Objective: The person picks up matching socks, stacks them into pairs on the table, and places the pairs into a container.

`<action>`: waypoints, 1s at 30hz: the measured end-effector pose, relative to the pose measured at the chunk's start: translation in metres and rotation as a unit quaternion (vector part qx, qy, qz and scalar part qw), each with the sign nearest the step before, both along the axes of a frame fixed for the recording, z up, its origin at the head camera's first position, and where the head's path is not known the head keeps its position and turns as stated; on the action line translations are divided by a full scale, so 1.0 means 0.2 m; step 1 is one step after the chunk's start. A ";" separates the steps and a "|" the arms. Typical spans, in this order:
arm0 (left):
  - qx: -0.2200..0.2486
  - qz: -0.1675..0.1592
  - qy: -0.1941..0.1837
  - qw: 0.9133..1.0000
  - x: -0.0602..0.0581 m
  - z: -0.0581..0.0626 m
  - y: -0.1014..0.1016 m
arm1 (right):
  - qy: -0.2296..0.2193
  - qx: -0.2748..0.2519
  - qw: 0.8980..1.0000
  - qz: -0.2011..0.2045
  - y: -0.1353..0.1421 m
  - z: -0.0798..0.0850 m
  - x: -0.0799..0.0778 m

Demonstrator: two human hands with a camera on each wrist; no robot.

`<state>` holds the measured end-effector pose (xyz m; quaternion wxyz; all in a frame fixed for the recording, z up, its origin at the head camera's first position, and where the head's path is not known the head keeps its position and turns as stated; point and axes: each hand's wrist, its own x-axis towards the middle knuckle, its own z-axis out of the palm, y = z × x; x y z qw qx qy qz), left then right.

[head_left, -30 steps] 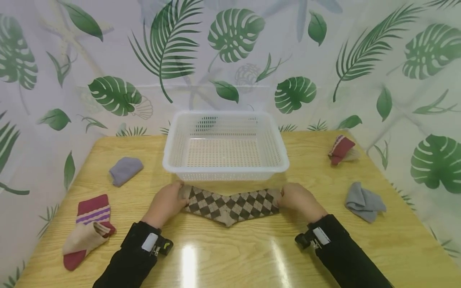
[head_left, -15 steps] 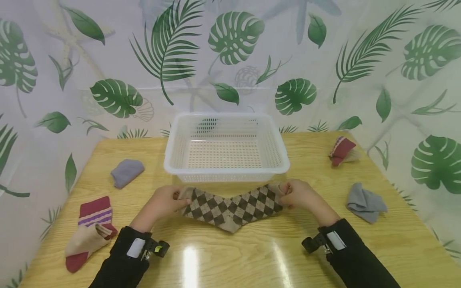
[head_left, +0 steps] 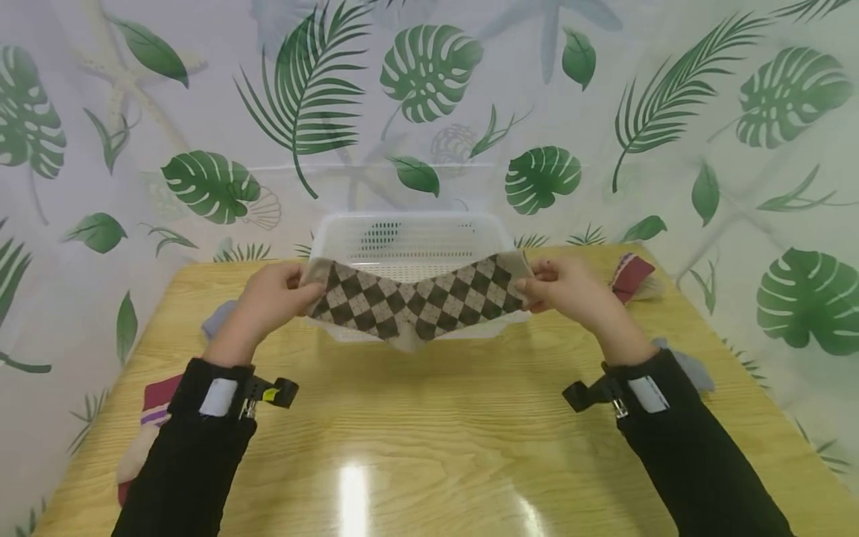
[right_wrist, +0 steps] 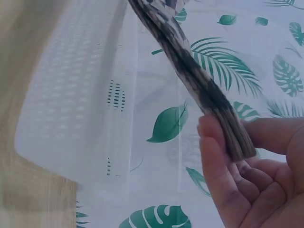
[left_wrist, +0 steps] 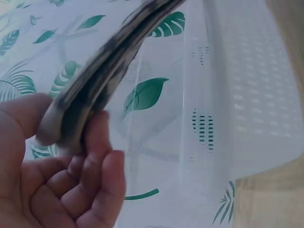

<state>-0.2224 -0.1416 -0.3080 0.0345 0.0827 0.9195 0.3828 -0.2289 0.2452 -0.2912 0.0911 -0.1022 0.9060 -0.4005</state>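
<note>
Head view: left fingers [head_left: 307,294] and right fingers [head_left: 535,288] pinch a brown-and-beige argyle sock [head_left: 409,307], now lifted off the yellow wooden table [head_left: 429,418] near a white plastic basket [head_left: 416,217].

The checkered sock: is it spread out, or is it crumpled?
Spread out: the left hand and right hand hold the checkered sock by its ends, diamond pattern facing the head camera.

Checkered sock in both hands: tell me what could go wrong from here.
The left hand and right hand pinch only the ends of the sock; if either slips, that end could drop. The sagging middle hangs in front of the basket and might catch its near rim if moved forward.
</note>
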 end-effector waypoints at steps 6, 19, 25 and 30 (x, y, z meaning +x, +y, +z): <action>0.021 0.074 0.008 0.997 -0.22 0.00 0.09 | 0.077 0.097 0.992 -0.037 -0.14 -0.03 -0.23; 0.058 0.144 -0.047 0.987 -0.41 -0.24 0.26 | 0.076 0.101 0.985 -0.118 -0.29 -0.27 -0.41; 0.055 0.117 -0.084 0.988 -0.43 -0.34 0.29 | 0.054 0.127 0.980 -0.144 -0.29 -0.38 -0.44; -0.013 0.078 -0.095 0.992 -0.42 -0.35 0.29 | 0.049 0.204 0.973 -0.098 -0.31 -0.41 -0.45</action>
